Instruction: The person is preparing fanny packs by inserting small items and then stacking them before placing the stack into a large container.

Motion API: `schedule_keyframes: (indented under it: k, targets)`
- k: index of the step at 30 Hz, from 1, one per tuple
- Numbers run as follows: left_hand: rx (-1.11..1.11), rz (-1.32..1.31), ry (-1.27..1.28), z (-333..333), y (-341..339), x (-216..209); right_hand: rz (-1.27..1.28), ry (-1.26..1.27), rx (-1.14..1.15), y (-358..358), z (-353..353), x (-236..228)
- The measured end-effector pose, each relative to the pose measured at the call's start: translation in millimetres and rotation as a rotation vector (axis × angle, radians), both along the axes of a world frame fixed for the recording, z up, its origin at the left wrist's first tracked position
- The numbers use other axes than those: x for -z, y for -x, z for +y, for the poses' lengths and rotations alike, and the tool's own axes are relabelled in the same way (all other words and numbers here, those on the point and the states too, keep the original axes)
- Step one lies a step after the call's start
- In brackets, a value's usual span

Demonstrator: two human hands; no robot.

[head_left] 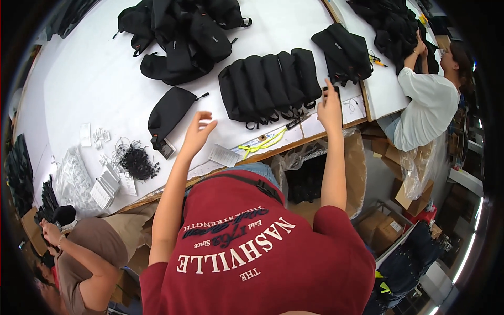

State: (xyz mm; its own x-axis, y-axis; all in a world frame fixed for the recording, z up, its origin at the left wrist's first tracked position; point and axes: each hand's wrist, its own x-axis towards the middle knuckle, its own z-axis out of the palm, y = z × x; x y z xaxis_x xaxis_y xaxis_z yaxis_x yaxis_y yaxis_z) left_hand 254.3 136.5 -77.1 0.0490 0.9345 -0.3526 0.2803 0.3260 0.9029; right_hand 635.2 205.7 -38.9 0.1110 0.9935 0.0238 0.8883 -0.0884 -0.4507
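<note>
My left hand (198, 132) is held over the table's near side, its fingers loosely curved and apart with nothing in them. To its left lies a black zippered pouch (170, 113) with a tag (167, 149) at its lower end. My right hand (330, 109) is at the right end of a row of black pouches (269, 86), fingers stretched out. A small dark edge shows beside those fingers; I cannot tell what it belongs to. The row's pouches stand pressed side by side, with strap loops toward me. A printed card (224, 156) lies near the table edge.
A heap of black pouches (184, 39) lies at the far left, and a smaller stack (344, 52) at the right. Black strings (134, 160), tags (105, 186) and a yellow-green cord (265, 143) are on the table (68, 100). People work at both sides; an open carton (357, 170) stands below.
</note>
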Motion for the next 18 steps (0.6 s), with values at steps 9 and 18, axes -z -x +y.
schedule_keyframes:
  k: [9,18]
  targets:
    - [-0.272,-0.138,0.09,70,-67,42,0.756,-0.185,-0.202,197,-9,-10]
    - [-0.348,0.218,-0.098,37,-40,-34,0.167,-0.065,-0.128,176,0,8]
